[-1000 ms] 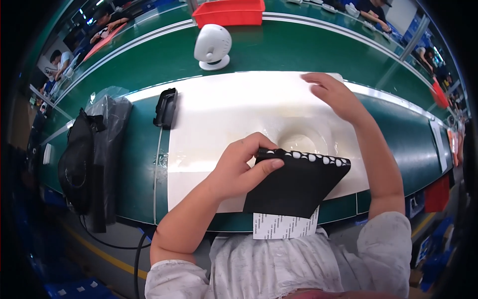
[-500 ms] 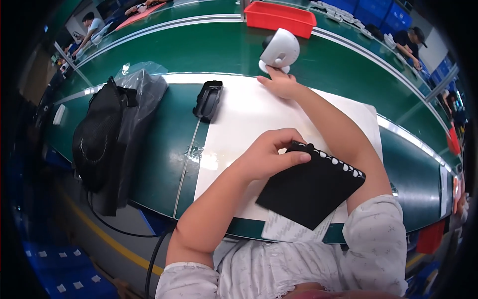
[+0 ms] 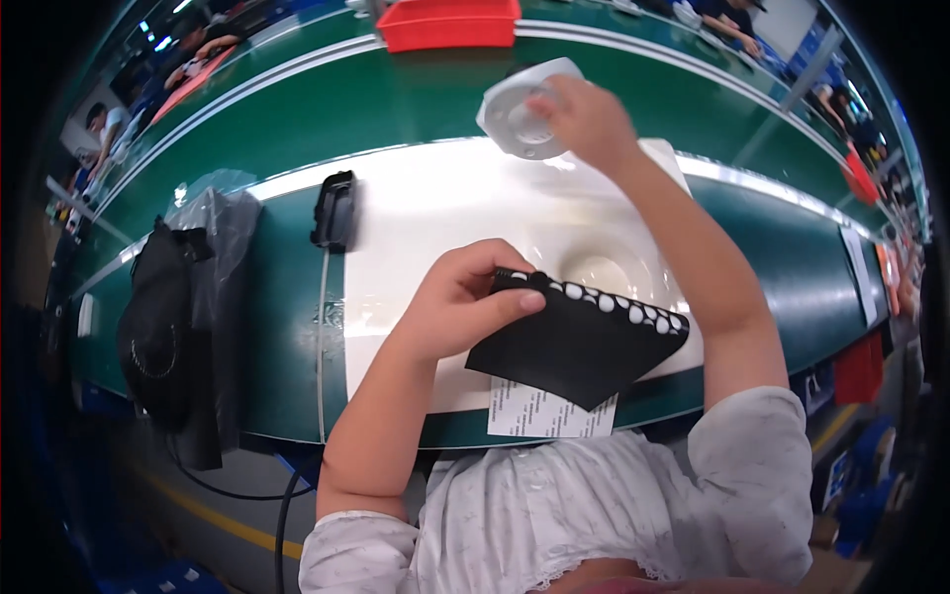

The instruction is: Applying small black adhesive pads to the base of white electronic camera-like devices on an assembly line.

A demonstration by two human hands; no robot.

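Pinched between thumb and fingers of my left hand (image 3: 470, 297) is a folded black sheet (image 3: 569, 356), with rows of round white pads along its upper edge. My right hand (image 3: 594, 124), blurred by motion, grips a white rounded device (image 3: 507, 111) above the far edge of the white work mat (image 3: 406, 218). The device is tilted so that a pale, flat, many-sided face with a round middle shows. Beneath the black sheet, a white printed paper (image 3: 544, 411) lies at the table's near edge. A small black tray-shaped part (image 3: 336, 212) rests left of my left hand.
At the left lie a black mesh-like item (image 3: 158, 332) and clear plastic wrapping (image 3: 230, 228). A red bin (image 3: 450, 28) sits beyond the green conveyor surface (image 3: 327, 109). Other people work at the far left and far right. A black cable hangs below the table.
My right hand has taken hold of the white device, lifted and tilted it. The view has shifted, so the surroundings appear further left. My left hand still holds the black sheet.
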